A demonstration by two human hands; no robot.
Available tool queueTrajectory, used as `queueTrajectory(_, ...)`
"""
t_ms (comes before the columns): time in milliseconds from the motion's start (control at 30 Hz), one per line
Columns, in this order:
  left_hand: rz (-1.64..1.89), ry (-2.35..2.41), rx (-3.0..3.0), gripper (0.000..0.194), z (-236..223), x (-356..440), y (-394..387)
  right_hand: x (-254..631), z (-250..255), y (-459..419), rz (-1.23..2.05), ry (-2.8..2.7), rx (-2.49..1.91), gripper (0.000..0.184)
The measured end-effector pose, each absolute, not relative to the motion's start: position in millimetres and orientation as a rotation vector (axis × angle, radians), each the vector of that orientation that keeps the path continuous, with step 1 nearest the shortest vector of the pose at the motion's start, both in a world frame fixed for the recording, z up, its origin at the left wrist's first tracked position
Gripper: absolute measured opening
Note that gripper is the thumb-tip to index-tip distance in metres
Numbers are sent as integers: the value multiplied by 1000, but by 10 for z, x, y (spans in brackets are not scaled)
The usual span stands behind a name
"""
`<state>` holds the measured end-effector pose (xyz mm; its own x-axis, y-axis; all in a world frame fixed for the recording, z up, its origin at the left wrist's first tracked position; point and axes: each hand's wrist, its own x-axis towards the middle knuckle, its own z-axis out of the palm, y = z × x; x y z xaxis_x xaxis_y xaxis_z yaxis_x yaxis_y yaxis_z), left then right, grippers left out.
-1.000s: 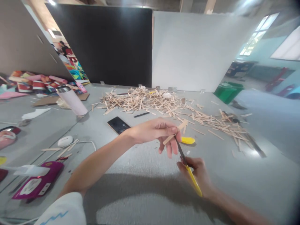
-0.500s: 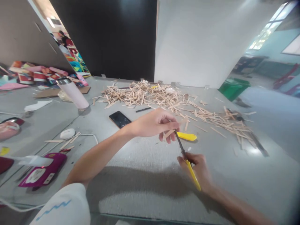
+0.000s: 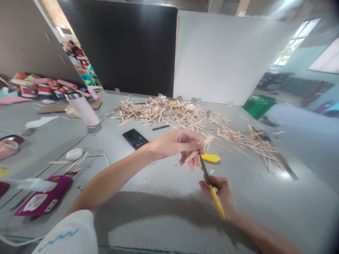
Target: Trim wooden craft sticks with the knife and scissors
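Observation:
My left hand [image 3: 184, 144] pinches a flat wooden craft stick [image 3: 192, 156] between thumb and fingers above the grey table; another short piece of stick shows just beyond the thumb. In my right hand [image 3: 224, 194] is a yellow-handled cutting tool [image 3: 217, 203] with a narrow dark blade. Its blade tip meets the stick beside my left fingertips; whether it has cut into the wood I cannot tell. On the table just past my left fingers lies a yellow ridged handle [image 3: 211, 158], partly hidden by the hand.
A broad heap of craft sticks [image 3: 159, 111] spreads along the back and right. Nearby are a phone [image 3: 134, 138], a dark pen [image 3: 161, 127] and a pink bottle [image 3: 83, 108]. At left lie a magenta power strip [image 3: 57, 192] and white cables. Upright boards [image 3: 132, 46] stand behind.
The view has tilted up slightly, so things appear lower. Both hands keep their holds on the stick and the cutting tool, with the blade still at the stick.

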<state>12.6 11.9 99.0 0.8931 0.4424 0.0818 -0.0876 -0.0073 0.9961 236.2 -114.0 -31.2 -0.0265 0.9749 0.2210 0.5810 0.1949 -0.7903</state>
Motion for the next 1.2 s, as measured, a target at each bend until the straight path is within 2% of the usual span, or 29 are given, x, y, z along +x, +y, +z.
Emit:
queueTrajectory(267,425,349,1593,39,1000,121,129,2355,-339,-1141,668,-1667,-1525,44)
queueTrajectory(500,570,560,1827,37,1031,83,56,2347,-334,-1091,672,-1614,-1529,53)
queueTrajectory(733,586,637,2031,21,1056,40,-33,2346,-386,-1076,714,-1606,-1549,55)
queueTrajectory(1200,512,639,2044,21,1066,57,-19,2364,-361,-1100,725,-1606,-1616,51)
